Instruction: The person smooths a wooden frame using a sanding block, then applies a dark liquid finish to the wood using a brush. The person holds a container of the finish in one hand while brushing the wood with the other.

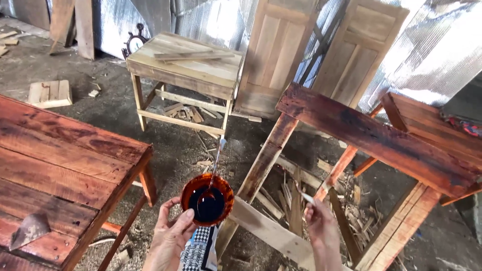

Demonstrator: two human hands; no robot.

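A dark red stained table fills the left of the view, and a second stained table, tipped on its side with its legs pointing down and left, crosses the right. Beyond them stand an unstained wooden table and two bare door panels leaning on a foil-covered wall. Wood scraps litter the floor between the legs. Low in the middle, the left hand is closed around a small bowl of dark stain, thumb over the near rim (a thin stick stands in the liquid). Just to the right, apart from the bowl, the right hand pinches a small brush, its tip pointing up and left toward the tipped table's leg.
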